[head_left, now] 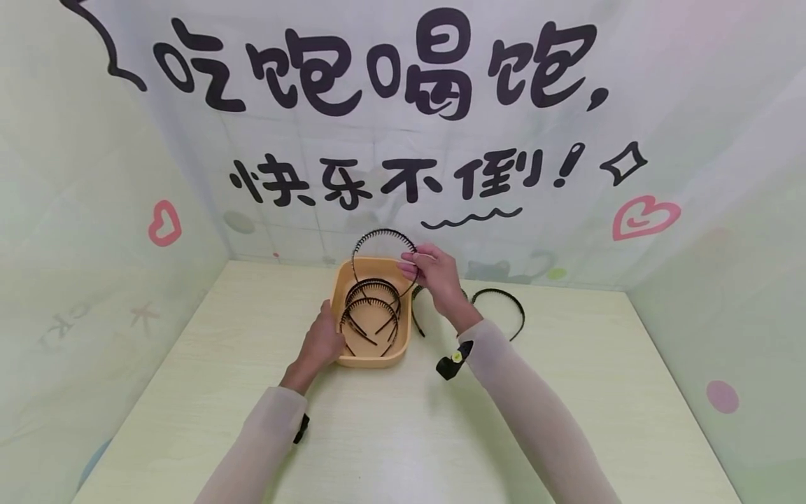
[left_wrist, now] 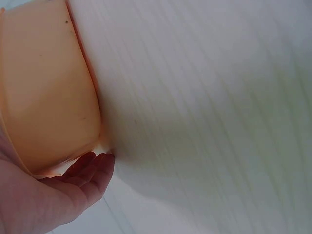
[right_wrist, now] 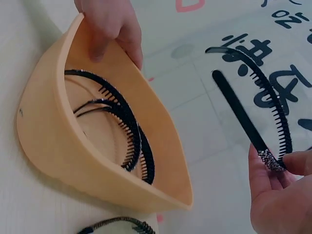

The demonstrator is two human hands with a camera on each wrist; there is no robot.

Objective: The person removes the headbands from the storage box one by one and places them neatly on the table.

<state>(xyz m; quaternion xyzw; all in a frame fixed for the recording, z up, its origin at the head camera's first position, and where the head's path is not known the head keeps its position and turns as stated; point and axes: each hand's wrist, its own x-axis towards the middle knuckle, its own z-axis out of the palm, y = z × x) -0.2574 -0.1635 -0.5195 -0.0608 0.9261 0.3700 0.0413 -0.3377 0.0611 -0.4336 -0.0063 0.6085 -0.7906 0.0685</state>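
Note:
My right hand (head_left: 437, 276) pinches a black toothed headband (head_left: 384, 232) between thumb and fingers. It is held up over the back of an orange plastic bin (head_left: 371, 362). In the right wrist view, the held headband (right_wrist: 239, 109) has a glittery patch beside the fingertips, and its two ends point away from the hand. Several more black headbands (right_wrist: 127, 117) lie inside the bin, overlapping one another. At the bin's left side my left hand (head_left: 322, 341) grips the wall. The left wrist view shows its fingers (left_wrist: 100, 178) curled at the bin's outer side (left_wrist: 44, 83).
To the right of the bin, a black headband (head_left: 521, 311) lies on the pale wooden table (head_left: 567, 420). Another headband (head_left: 420, 325) there is partly hidden by my right hand and wrist. A printed cloth wall (head_left: 403, 133) with large black characters rises behind the table.

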